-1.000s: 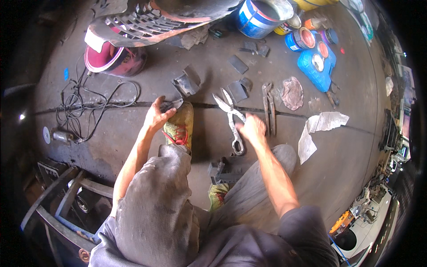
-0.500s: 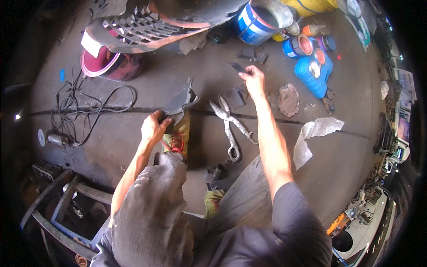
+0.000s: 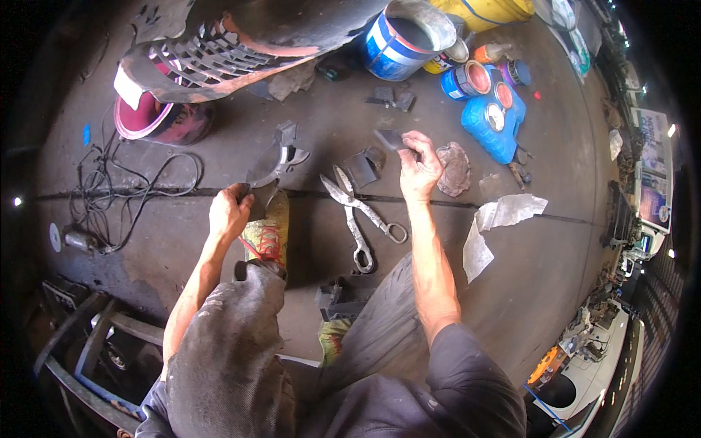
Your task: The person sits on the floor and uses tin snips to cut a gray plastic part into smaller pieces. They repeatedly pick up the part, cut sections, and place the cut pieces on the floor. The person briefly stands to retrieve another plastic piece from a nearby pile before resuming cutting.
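Observation:
A curved dark grey plastic piece (image 3: pixel 274 169) with a bracket-like end is pinched at its lower left edge by my left hand (image 3: pixel 229 216), above my left shoe (image 3: pixel 266 237). My right hand (image 3: pixel 421 171) has its fingers closed on a small flat dark piece (image 3: pixel 388 139), whose material I cannot make out. Between my hands, metal tin snips (image 3: pixel 356 223) lie on the floor with their blades apart. Beyond them is a dark square scrap (image 3: pixel 361 169). A round brownish crumpled lump (image 3: pixel 454 169) lies just right of my right hand.
A slotted bumper-like panel (image 3: pixel 292 51) rests over a pink-stained bucket (image 3: pixel 164 124). Paint cans (image 3: pixel 398 55) and a blue jug (image 3: pixel 491 130) stand far right. Tangled cable (image 3: pixel 139 193) lies left, above a metal frame (image 3: pixel 91 350). Torn paper (image 3: pixel 478 248) is at right.
The view has shifted, so floor things sit further left and lower. My right hand has come nearer and to the right with the flat piece. The curved piece in my left hand has tilted.

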`<state>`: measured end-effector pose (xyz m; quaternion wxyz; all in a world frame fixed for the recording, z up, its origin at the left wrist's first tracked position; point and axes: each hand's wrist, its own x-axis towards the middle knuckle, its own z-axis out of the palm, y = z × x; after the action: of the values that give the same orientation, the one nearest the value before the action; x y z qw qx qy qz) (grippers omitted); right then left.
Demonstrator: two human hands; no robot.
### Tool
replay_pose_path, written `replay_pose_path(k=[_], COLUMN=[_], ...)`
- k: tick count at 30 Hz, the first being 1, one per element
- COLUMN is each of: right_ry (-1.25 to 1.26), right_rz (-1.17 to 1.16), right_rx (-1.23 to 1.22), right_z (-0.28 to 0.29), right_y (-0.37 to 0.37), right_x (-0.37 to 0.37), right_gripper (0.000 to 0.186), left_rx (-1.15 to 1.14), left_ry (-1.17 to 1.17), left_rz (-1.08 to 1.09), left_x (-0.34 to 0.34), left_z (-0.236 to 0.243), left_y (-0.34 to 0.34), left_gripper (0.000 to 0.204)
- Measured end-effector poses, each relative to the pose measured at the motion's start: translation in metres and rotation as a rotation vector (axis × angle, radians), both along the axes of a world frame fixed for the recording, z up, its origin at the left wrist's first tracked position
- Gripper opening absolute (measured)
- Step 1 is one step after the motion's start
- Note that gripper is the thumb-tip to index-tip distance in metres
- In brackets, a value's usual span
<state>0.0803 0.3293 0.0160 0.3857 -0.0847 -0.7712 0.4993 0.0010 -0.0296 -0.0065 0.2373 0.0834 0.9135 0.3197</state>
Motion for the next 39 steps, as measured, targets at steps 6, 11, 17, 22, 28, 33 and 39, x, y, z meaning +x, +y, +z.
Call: replay_pose_path(k=[6, 11, 17, 22, 28, 33, 39], right_ry=[-0.159, -0.133, -0.143, -0.181, -0.265, -0.266, -0.230], right_rz=[-0.025, -0.002, -0.024, 0.003, -0.047, -0.042, -0.046], right_rx=[-0.480, -0.526, -0.463, -0.520, -0.786, -0.893, -0.842], right_z=[-0.003, -0.002, -0.006, -0.007, -0.008, -0.002, -0.004], right_y=[-0.010, -0.009, -0.004, -0.002, -0.004, 0.000, 0.007], right_x=[0.006, 0.007, 0.008, 0.011, 0.007, 0.005, 0.008], right_gripper=[0.021, 0.020, 0.019, 0.017, 0.022, 0.015, 0.014], left_rx=[0.001, 0.002, 0.019, -0.028, 0.028, 0.056, 0.097], left_ry=[0.005, 0.012, 0.040, -0.034, -0.088, 0.006, -0.098], left_rz=[-0.014, -0.011, 0.003, 0.003, -0.005, 0.016, 0.131], left_x=[-0.002, 0.003, 0.006, 0.006, 0.002, -0.008, -0.026], left_z=[0.011, 0.006, 0.003, 0.015, -0.007, -0.023, -0.019], left_y=[0.011, 0.007, 0.005, 0.009, 0.002, 0.004, 0.002], left_gripper=[0.025, 0.026, 0.026, 0.029, 0.032, 0.032, 0.042])
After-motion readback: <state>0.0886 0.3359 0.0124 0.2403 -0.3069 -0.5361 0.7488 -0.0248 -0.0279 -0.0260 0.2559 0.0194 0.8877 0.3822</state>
